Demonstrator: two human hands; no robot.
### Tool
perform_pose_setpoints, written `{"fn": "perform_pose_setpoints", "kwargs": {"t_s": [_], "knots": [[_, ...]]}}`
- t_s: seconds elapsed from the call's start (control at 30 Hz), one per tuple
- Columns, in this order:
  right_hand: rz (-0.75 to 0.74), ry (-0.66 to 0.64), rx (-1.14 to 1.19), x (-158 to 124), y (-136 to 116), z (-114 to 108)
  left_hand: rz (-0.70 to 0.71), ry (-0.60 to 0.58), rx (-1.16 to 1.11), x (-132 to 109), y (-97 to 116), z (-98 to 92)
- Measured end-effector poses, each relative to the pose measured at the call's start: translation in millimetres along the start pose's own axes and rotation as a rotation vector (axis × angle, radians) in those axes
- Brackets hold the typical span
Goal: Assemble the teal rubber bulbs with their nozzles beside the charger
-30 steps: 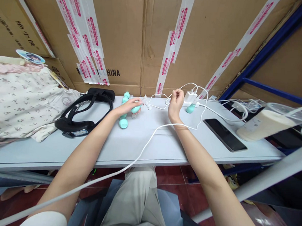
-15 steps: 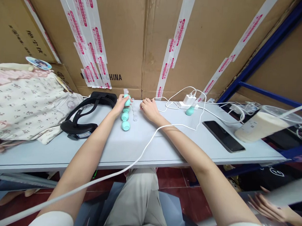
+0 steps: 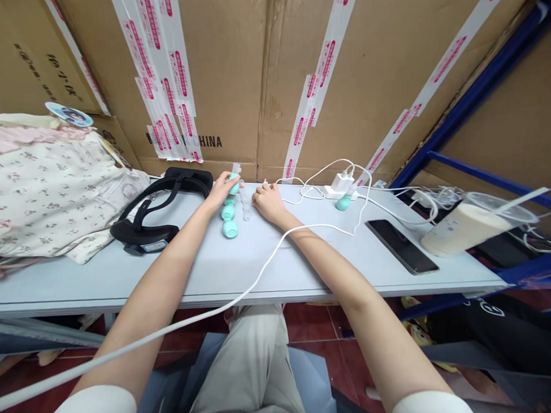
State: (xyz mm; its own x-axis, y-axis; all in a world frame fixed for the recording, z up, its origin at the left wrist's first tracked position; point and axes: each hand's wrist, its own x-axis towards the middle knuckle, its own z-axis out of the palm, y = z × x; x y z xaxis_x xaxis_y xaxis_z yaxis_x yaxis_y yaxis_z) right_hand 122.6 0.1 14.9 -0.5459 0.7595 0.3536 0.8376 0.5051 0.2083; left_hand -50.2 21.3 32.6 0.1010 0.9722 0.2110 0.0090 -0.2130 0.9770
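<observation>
My left hand [image 3: 222, 190] is closed around a small teal device [image 3: 233, 183] at the back of the grey table [image 3: 255, 260]. Two more teal devices [image 3: 229, 221] lie in a line just in front of it. A clear plastic piece [image 3: 246, 206] lies between my hands. My right hand [image 3: 266, 201] rests on the table beside that piece with its fingers curled; what they hold, if anything, is hidden. A white cable [image 3: 274, 246] crosses over my right forearm.
A black strap band [image 3: 152, 210] and floral cloth [image 3: 43, 184] lie at the left. A white charger [image 3: 339, 185], another teal device [image 3: 344, 202], a black phone [image 3: 401, 246] and a lidded drink cup [image 3: 470, 227] are at the right. Cardboard boxes [image 3: 244, 77] wall the back.
My right hand left the cable by the charger and came down left beside the clear piece. My left hand shifted back and gripped the rearmost teal device.
</observation>
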Motion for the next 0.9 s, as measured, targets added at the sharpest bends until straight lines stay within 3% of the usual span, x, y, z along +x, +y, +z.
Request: {"fn": "perform_pose_setpoints", "kwargs": {"t_s": [0.57, 0.67, 0.8, 0.9], "knots": [[0.056, 0.033, 0.032, -17, 4, -10, 0.214, -0.116, 0.241, -8, 5, 8.7], [0.154, 0.133, 0.073, -21, 3, -17, 0.260, -0.138, 0.342, -9, 5, 9.9], [0.323, 0.384, 0.375, -27, 11, -30, 0.320, -0.166, 0.542, -14, 9, 15.1], [0.274, 0.298, 0.749, -30, 21, -32, 0.384, -0.198, 0.650, -20, 13, 23.2]]}}
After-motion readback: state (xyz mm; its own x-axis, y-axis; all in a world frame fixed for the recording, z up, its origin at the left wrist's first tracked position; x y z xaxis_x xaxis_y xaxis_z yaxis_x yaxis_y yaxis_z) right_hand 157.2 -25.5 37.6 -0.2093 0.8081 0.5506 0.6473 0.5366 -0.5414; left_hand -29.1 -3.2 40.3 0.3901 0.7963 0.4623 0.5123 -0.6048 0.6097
